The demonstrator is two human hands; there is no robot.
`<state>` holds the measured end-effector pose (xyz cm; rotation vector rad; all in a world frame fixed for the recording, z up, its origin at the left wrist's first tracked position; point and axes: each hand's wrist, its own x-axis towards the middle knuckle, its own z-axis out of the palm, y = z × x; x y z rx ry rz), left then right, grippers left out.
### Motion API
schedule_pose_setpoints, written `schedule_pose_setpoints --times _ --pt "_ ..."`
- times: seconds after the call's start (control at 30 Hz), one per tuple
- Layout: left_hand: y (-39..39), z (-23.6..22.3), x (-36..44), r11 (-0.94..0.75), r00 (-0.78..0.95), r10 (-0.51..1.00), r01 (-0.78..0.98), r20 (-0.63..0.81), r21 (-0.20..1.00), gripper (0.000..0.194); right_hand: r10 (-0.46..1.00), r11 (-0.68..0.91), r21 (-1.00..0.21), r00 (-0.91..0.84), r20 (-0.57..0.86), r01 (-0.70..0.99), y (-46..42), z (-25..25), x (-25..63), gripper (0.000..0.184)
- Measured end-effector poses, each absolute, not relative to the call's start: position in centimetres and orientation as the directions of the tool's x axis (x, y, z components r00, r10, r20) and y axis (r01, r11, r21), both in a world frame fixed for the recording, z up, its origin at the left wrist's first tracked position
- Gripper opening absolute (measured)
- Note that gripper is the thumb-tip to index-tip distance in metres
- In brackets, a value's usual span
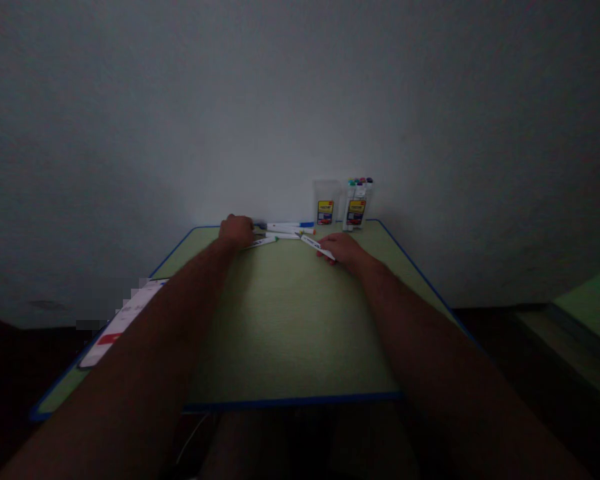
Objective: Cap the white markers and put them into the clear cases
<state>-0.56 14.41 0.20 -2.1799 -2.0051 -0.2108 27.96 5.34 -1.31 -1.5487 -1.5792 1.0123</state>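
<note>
White marker (311, 243) in right hand (346, 249), its blurred print perhaps lettering.

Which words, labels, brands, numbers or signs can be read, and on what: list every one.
None can be read.
Left container, yellow-topped label: too small, blurred.
Right container, similar label: too small, blurred.
Marker in the right hand: dark print, too small.
Lying green-tipped marker: dark print, too small.
White panel at left: blurred marks, partly pixelated.

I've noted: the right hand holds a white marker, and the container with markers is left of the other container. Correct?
No: the container with markers is right of the other container in the head view. The right hand does hold a white marker.
</note>
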Motion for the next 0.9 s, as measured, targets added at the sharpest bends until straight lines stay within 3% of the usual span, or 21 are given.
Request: schedule_pose_setpoints --times 0.3,0.43,0.5,0.63,0.77,0.83,0.9 --pt "15.0 0.1 -0.9 -0.054 0.068 0.983 0.995 0.168 -0.087 0.035 0.997 -0.025 -0.893 -0.052 -0.054 0.448 5.2 -1.1 28.0 0.021" --pt "14.2 0.8 -0.8 -0.021 0.035 0.969 0.998 0.246 -0.059 0.033 0.998 -0.033 -0.896 -0.038 -0.055 0.442 5.1 -1.0 28.0 0.018" --pt "13.3 1.3 -0.3 0.009 -0.028 0.947 0.998 0.319 0.062 0.033 0.998 -0.035 -0.904 -0.041 -0.058 0.425 5.1 -1.0 28.0 0.018" --pt "10.4 1.3 1.4 -0.034 -0.103 0.951 0.903 0.293 0.428 0.027 0.997 -0.033 -0.916 -0.044 -0.056 0.400 5.2 -1.1 28.0 0.017" --pt "6.6 0.5 3.0 0.030 -0.019 1.000 0.566 -0.023 0.824 0.017 0.998 -0.001 -0.915 -0.063 -0.028 0.404 5.1 -0.8 28.0 0.017" --pt "4.9 0.3 3.2 0.082 0.044 0.993 0.364 -0.105 0.928 0.013 0.997 0.027 -0.912 -0.080 -0.006 0.408 4.8 -0.5 28.0 0.016" --pt "3.7 0.3 2.9 0.141 0.069 0.984 0.247 -0.163 0.959 0.013 0.993 0.055 -0.922 -0.115 0.012 0.384 4.5 -0.2 27.9 0.016"
